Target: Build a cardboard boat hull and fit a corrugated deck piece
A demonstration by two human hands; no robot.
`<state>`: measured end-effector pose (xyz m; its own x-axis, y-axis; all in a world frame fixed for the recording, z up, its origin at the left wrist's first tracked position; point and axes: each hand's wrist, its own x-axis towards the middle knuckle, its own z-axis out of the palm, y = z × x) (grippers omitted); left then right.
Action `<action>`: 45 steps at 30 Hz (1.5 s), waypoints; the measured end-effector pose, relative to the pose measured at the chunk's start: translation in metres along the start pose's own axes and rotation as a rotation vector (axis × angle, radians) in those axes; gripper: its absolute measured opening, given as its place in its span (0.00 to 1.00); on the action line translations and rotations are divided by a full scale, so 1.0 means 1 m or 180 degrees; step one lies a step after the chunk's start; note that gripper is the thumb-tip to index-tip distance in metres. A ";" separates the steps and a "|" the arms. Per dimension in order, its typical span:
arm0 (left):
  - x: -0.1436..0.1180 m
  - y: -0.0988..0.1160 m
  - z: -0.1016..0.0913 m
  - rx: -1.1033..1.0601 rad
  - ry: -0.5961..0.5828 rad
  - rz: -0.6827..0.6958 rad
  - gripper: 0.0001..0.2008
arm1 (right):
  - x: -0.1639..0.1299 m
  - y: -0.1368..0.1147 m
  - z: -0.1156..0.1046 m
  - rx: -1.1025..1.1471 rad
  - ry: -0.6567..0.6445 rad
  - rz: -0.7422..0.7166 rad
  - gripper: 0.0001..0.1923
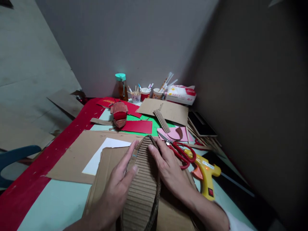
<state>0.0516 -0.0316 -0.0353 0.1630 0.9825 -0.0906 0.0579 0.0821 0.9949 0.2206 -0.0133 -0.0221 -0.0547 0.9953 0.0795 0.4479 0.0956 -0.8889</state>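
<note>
A long corrugated cardboard piece point(141, 189) with a rounded far end and raised side edges lies in front of me, its ridges facing up. My left hand point(121, 175) holds its left side, thumb on the ridged face and fingers along the edge. My right hand point(168, 163) grips the right side near the rounded tip, its thumb over the rim and the other fingers partly hidden. Beneath it is a larger cardboard sheet point(103, 166). Close to my right hand lie red-handled scissors point(184, 154) and a yellow glue gun point(205, 170).
A small red-and-brown cardboard model point(119, 114) stands farther back. Behind it are a bottle point(121, 88), paper cups point(145, 93) with pens and sticks, and a tissue pack point(180, 94). White paper point(106, 157) lies left; a dark tablet-like device point(202, 124) lies right, beside the wall.
</note>
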 end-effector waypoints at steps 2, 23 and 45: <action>0.006 0.005 0.003 0.0126 0.0118 -0.0104 0.35 | -0.004 0.002 -0.001 0.0198 0.0096 0.0005 0.25; 0.007 -0.014 0.037 0.2118 0.0578 0.1282 0.24 | -0.002 0.003 0.010 0.0339 0.0498 -0.0324 0.14; 0.028 0.018 0.030 0.0681 0.0851 0.0625 0.17 | -0.003 0.001 0.010 0.1011 0.0368 -0.0373 0.16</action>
<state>0.0866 -0.0077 -0.0217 -0.0691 0.9873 0.1432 0.2598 -0.1208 0.9581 0.2121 -0.0165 -0.0273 0.0203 0.9745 0.2236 0.1439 0.2185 -0.9652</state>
